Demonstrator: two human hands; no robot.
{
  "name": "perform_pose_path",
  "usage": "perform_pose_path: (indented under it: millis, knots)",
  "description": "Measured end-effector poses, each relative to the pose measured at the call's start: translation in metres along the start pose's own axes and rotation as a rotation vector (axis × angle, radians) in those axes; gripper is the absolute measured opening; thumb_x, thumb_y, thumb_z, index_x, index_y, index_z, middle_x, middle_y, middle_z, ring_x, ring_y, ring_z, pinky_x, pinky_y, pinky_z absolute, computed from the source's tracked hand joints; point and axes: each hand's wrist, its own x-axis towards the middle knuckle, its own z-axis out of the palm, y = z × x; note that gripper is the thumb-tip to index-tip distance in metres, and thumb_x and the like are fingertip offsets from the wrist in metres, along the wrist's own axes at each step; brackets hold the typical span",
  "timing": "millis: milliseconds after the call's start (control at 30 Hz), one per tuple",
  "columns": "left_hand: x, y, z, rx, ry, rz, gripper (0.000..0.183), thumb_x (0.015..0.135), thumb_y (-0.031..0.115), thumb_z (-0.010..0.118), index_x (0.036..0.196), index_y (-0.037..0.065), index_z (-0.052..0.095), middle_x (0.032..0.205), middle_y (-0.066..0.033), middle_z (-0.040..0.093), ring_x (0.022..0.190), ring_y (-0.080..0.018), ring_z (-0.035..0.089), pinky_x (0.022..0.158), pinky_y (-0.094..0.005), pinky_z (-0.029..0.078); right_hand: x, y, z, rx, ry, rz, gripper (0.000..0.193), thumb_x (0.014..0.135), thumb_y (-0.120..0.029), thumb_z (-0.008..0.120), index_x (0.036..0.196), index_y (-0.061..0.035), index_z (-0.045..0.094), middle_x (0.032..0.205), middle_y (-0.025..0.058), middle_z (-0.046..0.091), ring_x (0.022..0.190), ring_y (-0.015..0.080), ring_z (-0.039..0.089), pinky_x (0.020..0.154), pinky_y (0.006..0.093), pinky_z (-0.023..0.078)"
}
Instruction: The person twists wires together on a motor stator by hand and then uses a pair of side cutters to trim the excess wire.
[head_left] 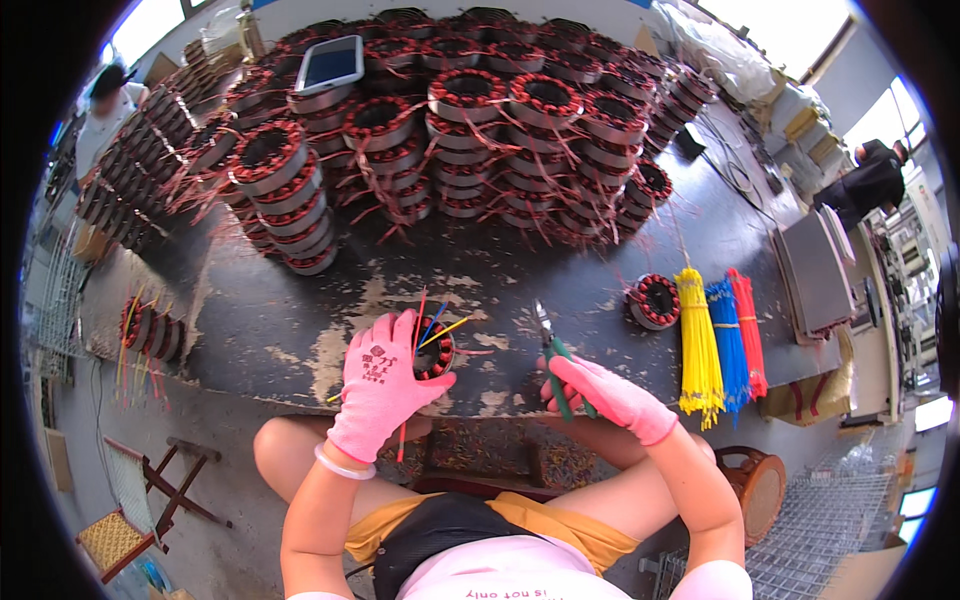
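My left hand (387, 385), in a pink glove, lies over the left side of a motor stator (436, 360) near the table's front edge. Its fingers point away from me and its thumb rests at the near rim. Thin red, blue and yellow wires stick out of the stator, and the palm hides part of the ring. In my right hand (608, 392), also pink-gloved, are green-handled cutting pliers (556, 358), their metal jaws pointing away from me. The jaws are apart from the stator.
Tall stacks of stators (468, 130) fill the table's far side, with a tablet (331, 64) on top. To the right are a single stator (654, 302) and yellow (699, 345), blue (727, 340) and red (747, 335) wire bundles. Wired stators (152, 330) lie at the left edge.
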Motion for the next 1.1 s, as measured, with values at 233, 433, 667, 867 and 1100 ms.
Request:
perform_pose_path:
  millis: [233, 433, 667, 867, 1100]
  knots:
    - [-0.038, -0.097, -0.048, 0.041, 0.08, -0.053, 0.086, 0.065, 0.037, 0.088, 0.136, 0.003, 0.055, 0.133, -0.0171, 0.061, 0.12, -0.0375, 0.06, 0.105, -0.0458, 0.045, 0.109, -0.066, 0.117, -1.128, 0.523, -0.541, 0.079, 0.086, -0.059, 0.066, 0.139, -0.0015, 0.054, 0.126, 0.0186, 0.058, 0.119, 0.0364, 0.055, 0.099, 0.0521, 0.045]
    - [-0.053, -0.144, -0.052, 0.065, 0.114, -0.122, 0.09, 0.065, 0.023, 0.088, 0.142, -0.002, 0.049, 0.137, -0.0209, 0.059, 0.121, -0.042, 0.059, 0.105, -0.046, 0.048, 0.182, -0.048, 0.152, -0.905, 0.849, -1.106, 0.068, 0.082, -0.04, 0.076, 0.132, 0.0005, 0.054, 0.131, 0.0201, 0.055, 0.128, 0.0388, 0.049, 0.114, 0.0564, 0.035]
    - [-0.055, -0.135, -0.037, 0.075, 0.16, -0.236, 0.092, 0.063, 0.028, 0.091, 0.142, 0.002, 0.05, 0.142, -0.0223, 0.053, 0.122, -0.0423, 0.057, 0.106, -0.0478, 0.046, 0.084, 0.029, 0.074, -1.147, 0.059, -1.2, 0.058, 0.099, -0.042, 0.056, 0.143, -0.0031, 0.054, 0.151, 0.0212, 0.051, 0.143, 0.0358, 0.046, 0.123, 0.0514, 0.031]
    - [-0.072, -0.144, -0.048, -0.085, 0.251, -0.23, 0.091, 0.061, 0.026, 0.094, 0.138, 0.001, 0.053, 0.131, -0.0197, 0.062, 0.119, -0.0383, 0.062, 0.102, -0.0449, 0.05, 0.142, -0.031, -0.043, -1.253, 0.325, -1.085, 0.061, 0.095, -0.038, 0.063, 0.143, -0.0019, 0.054, 0.151, 0.0209, 0.052, 0.14, 0.0369, 0.047, 0.12, 0.0469, 0.034]
    - [-0.111, -0.182, -0.192, 0.041, 0.491, -0.342, 0.093, 0.061, 0.03, 0.095, 0.14, 0.001, 0.056, 0.136, -0.0172, 0.064, 0.128, -0.0325, 0.061, 0.109, -0.0414, 0.048, 0.104, -0.004, -0.015, -1.014, 0.459, -1.089, 0.04, 0.092, -0.018, 0.066, 0.128, -0.002, 0.064, 0.14, 0.02, 0.06, 0.135, 0.0398, 0.052, 0.116, 0.0499, 0.039]
